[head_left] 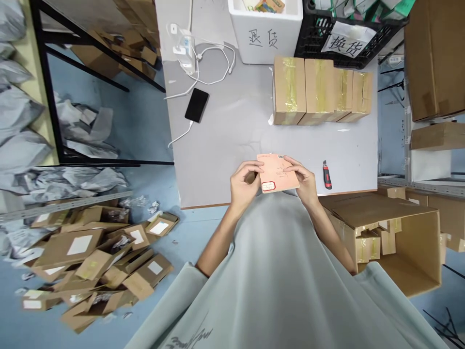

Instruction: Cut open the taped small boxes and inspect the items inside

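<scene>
A flat pink packet or small box, printed with fine text, a barcode and a red-framed label, is held up at the table's front edge. My left hand pinches its left side between thumb and fingers. On the opposite side my right hand grips the edge, fingertips lying on the printed face. To the right of my right hand, a red and black utility knife rests on the grey table. Whether the pink item has any depth is hard to see from here.
Taped cardboard boxes stand in a row at the back. Behind them are a white bin and a black crate. A phone, cables and a power strip lie left. Opened cartons litter the floor; a large carton stands right.
</scene>
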`<state>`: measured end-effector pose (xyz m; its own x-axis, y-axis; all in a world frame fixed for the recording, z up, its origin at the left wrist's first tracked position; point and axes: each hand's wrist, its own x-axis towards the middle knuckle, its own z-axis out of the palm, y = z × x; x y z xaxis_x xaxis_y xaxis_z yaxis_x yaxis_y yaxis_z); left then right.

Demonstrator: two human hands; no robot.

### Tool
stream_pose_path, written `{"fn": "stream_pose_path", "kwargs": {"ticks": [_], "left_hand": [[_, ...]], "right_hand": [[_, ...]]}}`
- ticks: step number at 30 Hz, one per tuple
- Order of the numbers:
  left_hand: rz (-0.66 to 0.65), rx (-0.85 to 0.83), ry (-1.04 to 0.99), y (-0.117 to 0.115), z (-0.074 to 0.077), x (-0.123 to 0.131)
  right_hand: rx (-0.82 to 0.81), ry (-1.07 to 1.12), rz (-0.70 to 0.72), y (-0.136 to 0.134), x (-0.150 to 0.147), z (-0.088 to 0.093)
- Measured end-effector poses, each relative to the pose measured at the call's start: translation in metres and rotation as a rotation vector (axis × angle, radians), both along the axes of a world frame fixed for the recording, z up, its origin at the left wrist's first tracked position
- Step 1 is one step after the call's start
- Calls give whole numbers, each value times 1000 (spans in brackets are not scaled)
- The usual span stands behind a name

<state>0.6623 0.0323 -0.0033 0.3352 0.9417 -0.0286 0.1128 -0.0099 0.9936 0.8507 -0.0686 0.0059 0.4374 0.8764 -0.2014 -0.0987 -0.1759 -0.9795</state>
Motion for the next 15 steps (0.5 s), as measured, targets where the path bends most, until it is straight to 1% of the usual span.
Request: {"fn": "stream_pose_path", "kwargs": {"ticks": [2, 6, 8, 11, 15], "left_hand": [[-1, -18, -6, -1, 0, -1], [46, -146, -37, -1, -2, -5], [34, -192, -42, 0, -3, -8], [-45, -225, -42, 3, -4, -11], [-47, -243, -91, 7, -5, -13]], "right_hand": [[3, -17, -13, 1, 0, -1], [-78, -26, -95, 0, 2, -8], [-102, -4, -120, 0, 4, -11], [-101, -2, -78, 0, 6, -11], [-131, 0, -14, 1, 8, -5]]}}
